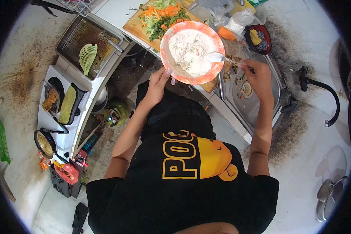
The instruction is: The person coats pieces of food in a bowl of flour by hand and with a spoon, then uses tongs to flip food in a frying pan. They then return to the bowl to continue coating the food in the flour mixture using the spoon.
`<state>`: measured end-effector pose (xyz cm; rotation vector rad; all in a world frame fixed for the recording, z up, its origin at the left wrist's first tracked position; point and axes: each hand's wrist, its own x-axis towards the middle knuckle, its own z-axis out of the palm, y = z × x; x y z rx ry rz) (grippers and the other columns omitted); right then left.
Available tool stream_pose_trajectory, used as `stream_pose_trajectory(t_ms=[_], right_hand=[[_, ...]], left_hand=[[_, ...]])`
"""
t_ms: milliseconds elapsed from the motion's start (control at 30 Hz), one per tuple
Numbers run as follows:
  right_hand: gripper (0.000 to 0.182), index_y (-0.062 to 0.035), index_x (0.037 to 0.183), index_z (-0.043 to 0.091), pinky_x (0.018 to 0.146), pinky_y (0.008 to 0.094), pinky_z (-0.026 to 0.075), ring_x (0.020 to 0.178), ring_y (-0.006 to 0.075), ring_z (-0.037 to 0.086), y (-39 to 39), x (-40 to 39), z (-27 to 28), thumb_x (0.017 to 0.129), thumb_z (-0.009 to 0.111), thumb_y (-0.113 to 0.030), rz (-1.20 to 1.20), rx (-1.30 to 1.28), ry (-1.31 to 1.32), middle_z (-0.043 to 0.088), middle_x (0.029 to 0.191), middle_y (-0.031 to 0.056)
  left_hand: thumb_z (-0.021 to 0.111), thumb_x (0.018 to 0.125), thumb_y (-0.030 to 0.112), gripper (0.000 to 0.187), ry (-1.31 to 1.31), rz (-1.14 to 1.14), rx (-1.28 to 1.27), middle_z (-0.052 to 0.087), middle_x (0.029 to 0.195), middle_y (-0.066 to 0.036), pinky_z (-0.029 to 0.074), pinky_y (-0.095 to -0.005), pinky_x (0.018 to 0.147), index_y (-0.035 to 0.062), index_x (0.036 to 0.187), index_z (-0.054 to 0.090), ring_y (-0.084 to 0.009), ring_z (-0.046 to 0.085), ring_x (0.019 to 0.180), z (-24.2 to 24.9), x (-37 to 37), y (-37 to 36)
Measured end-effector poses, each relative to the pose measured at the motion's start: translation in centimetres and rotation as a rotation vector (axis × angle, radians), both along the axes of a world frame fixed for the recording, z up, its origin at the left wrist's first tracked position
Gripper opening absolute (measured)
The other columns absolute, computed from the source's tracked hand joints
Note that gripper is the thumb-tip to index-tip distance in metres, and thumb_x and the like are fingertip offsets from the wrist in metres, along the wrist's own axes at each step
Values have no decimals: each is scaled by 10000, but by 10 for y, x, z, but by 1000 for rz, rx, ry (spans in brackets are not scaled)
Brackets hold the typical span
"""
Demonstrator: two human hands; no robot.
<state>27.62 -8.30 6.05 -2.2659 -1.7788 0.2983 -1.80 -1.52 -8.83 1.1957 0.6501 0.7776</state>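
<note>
An orange-and-white bowl (pixel 169 70) full of white flour (pixel 187 46) with small bits of vegetable in it is at the counter's edge. My left hand (pixel 158 84) grips the bowl's near left rim, its fingers partly under the bowl. In my right hand (pixel 257 74) is the handle of a metal spoon (pixel 216 57), pinched between thumb and fingers. The spoon's head rests in the flour at the bowl's right side. Behind the bowl, a wooden cutting board (pixel 134 26) carries shredded carrot and chopped greens (pixel 163 17).
Right of the bowl is a metal sink (pixel 269 101) with scraps in it, below a black faucet (pixel 319 82). A dark red dish (pixel 264 48) and plastic bags (pixel 238 23) stand behind. At left are a stove (pixel 72 78), a frying pan (pixel 45 144) and a green slotted spatula (pixel 88 56).
</note>
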Motion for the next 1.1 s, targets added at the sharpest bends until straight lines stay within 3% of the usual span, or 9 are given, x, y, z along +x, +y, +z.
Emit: stream_pose_trajectory(t_ms=[200, 300, 400, 533, 667, 733, 833, 967, 1100], right_hand=[[157, -33, 969, 694, 647, 330, 498, 721, 298, 655, 36, 2, -10, 827, 655, -89, 165, 323, -36, 679, 904, 147], [188, -116, 977, 712, 675, 381, 514, 788, 300, 652, 68, -22, -12, 805, 647, -159, 224, 277, -126, 684, 944, 92], [207, -139, 993, 712, 662, 381, 514, 782, 300, 647, 91, -29, -24, 801, 641, -162, 434, 263, -189, 680, 939, 70], [198, -137, 988, 714, 651, 389, 509, 759, 305, 644, 90, -26, -26, 812, 633, -181, 457, 360, -147, 678, 924, 67], [197, -109, 998, 720, 672, 360, 513, 762, 306, 662, 65, -26, -14, 829, 636, -167, 118, 208, -48, 688, 880, 123], [203, -88, 1006, 720, 684, 341, 514, 770, 295, 675, 50, -28, -12, 837, 635, -163, -14, 164, 5, 690, 867, 149], [219, -43, 1025, 709, 702, 314, 510, 779, 261, 696, 20, -42, -17, 858, 623, -155, -144, 114, 253, 689, 858, 197], [184, -3, 1006, 696, 681, 330, 505, 731, 228, 692, -6, -110, -36, 885, 604, -107, -294, 340, 560, 689, 845, 202], [167, 16, 987, 685, 635, 360, 495, 690, 281, 678, 3, -149, -39, 882, 598, -80, -416, 314, 493, 669, 797, 218]], left_hand=[[410, 1031, 341, 424, -12, 11, -3, 595, 800, -47, 429, -285, 752, -31, 946, 594, -128, 535, 765, -1, 1, -1], [415, 1030, 337, 419, -20, 5, -4, 595, 802, -47, 429, -282, 750, -33, 951, 595, -126, 535, 765, -1, 1, 0], [418, 1029, 333, 414, -29, 2, -16, 594, 795, -43, 426, -277, 745, -33, 951, 596, -121, 531, 754, -1, 0, 0], [431, 1026, 319, 398, 20, 46, -18, 588, 769, -33, 423, -274, 717, -30, 929, 596, -108, 519, 731, 3, 1, -2], [517, 996, 252, 303, 61, 96, -68, 569, 743, -23, 413, -269, 691, -25, 894, 583, -94, 507, 729, 4, -2, -4], [588, 947, 145, 188, 218, 197, 5, 552, 738, -16, 412, -249, 693, -20, 860, 565, -79, 501, 745, 8, -7, -2], [604, 909, 74, 106, 224, 352, 183, 551, 772, -15, 409, -228, 721, -14, 872, 556, -69, 503, 768, 20, -10, 6], [556, 924, 69, 74, 88, 418, 47, 566, 858, -23, 434, -247, 762, -4, 922, 559, -93, 535, 797, 15, -16, 21], [533, 945, 79, 93, 44, 416, 19, 574, 883, -35, 440, -258, 747, -8, 945, 567, -101, 534, 790, 20, -18, 35]])
